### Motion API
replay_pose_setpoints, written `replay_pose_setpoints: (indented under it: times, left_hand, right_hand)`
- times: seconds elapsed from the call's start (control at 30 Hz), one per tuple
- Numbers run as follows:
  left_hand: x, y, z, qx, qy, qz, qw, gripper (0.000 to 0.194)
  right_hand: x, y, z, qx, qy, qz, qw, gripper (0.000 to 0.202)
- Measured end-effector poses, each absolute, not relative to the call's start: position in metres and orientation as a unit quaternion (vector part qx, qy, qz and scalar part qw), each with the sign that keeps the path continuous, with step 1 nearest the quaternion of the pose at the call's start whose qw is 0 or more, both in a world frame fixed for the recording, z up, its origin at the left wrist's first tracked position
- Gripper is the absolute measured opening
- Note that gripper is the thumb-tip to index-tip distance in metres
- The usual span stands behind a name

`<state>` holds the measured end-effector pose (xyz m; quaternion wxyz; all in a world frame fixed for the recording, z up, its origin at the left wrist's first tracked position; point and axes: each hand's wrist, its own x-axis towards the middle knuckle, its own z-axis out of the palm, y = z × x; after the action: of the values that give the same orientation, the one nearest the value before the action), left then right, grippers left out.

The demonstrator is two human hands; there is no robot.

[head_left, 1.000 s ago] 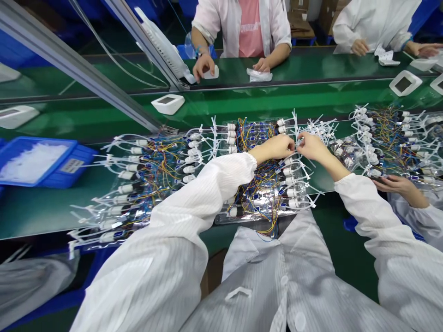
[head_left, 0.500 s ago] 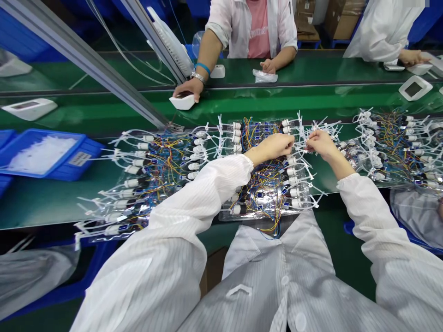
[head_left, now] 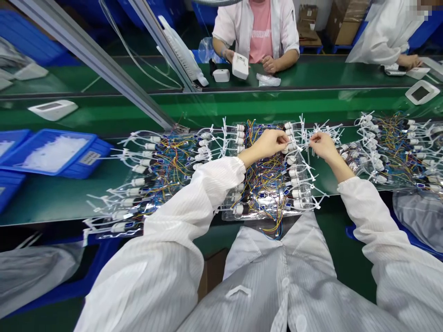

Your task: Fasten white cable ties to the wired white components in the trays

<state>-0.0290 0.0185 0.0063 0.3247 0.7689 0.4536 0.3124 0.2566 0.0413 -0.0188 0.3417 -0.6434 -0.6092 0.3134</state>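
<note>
Wired parts [head_left: 268,177] with white cylindrical ends lie in rows on clear plastic in front of me, with coloured wires tangled between them. White cable ties [head_left: 306,168] stick out from their right ends. My left hand [head_left: 272,142] is closed in a pinch at the upper right of these rows, by one white end. Across a short gap, my right hand [head_left: 321,145] pinches a thin white cable tie. The tie seems to run between both sets of fingertips; its exact ends are hidden. Behind my right hand lies a pile of loose cable ties [head_left: 332,130].
Similar wired bundles lie to the left [head_left: 169,159] and right [head_left: 392,143]. Blue bins [head_left: 85,159] with white pieces stand far left. A metal post [head_left: 114,83] slants across the left. Opposite, a co-worker holds a white device [head_left: 240,66]; another person works far right.
My left hand has moved slightly left and its fingertips show more. The co-worker's hand has lifted a white device from the green belt and drawn it back. The view has shifted slightly.
</note>
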Motion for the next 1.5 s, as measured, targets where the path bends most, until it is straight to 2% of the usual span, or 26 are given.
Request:
replay_pose_setpoints:
  times: [0.1,0.17,0.27,0.37,0.5,0.7,0.73,0.83,0.9,1.03,1.2,1.37,1.43,1.5]
  left_hand:
    - [-0.027,0.013,0.003,0.749,0.461,0.356,0.315,0.017]
    - [-0.022,0.011,0.003,0.748,0.460,0.365,0.310,0.016]
    - [-0.013,0.009,0.007,0.741,0.459,0.386,0.302,0.016]
    - [-0.007,0.009,0.012,0.732,0.456,0.415,0.291,0.014]
    - [-0.007,0.008,0.012,0.742,0.440,0.411,0.295,0.014]
    - [-0.013,0.007,0.009,0.761,0.428,0.399,0.281,0.016]
    - [-0.014,0.007,0.010,0.762,0.428,0.403,0.272,0.015]
    - [-0.014,0.006,0.016,0.766,0.420,0.420,0.248,0.014]
    - [-0.010,0.004,0.021,0.769,0.403,0.434,0.240,0.014]
    - [0.003,-0.006,0.035,0.770,0.365,0.459,0.252,0.010]
    - [-0.006,-0.014,0.050,0.769,0.351,0.431,0.316,0.030]
    - [-0.046,-0.024,0.039,0.810,0.401,0.303,0.302,0.025]
    - [-0.058,-0.032,0.028,0.800,0.428,0.289,0.303,0.021]
    - [-0.064,-0.041,0.018,0.778,0.447,0.300,0.322,0.020]
  right_hand:
    - [0.259,0.038,-0.007,-0.598,-0.653,0.241,0.398,0.016]
    - [0.256,0.034,0.003,-0.545,-0.693,0.253,0.399,0.021]
    - [0.249,0.025,0.015,-0.501,-0.729,0.341,0.319,0.036]
    - [0.246,0.014,0.019,-0.505,-0.744,0.382,0.213,0.030]
    - [0.254,0.004,0.019,-0.513,-0.783,0.328,0.123,0.013]
    - [0.266,0.000,0.024,-0.503,-0.820,0.260,0.083,0.016]
    - [0.266,-0.001,0.026,-0.499,-0.827,0.241,0.098,0.024]
    - [0.261,-0.007,0.039,-0.481,-0.816,0.241,0.210,0.067]
    - [0.253,-0.012,0.050,-0.463,-0.784,0.299,0.286,0.077]
    - [0.235,-0.025,0.071,-0.437,-0.718,0.374,0.391,0.048]
    - [0.243,-0.047,0.081,-0.401,-0.605,0.420,0.544,0.054]
    - [0.280,-0.077,0.086,-0.371,-0.510,0.492,0.600,0.033]
    - [0.295,-0.089,0.087,-0.367,-0.475,0.524,0.605,0.022]
    - [0.307,-0.098,0.085,-0.364,-0.440,0.546,0.614,0.021]
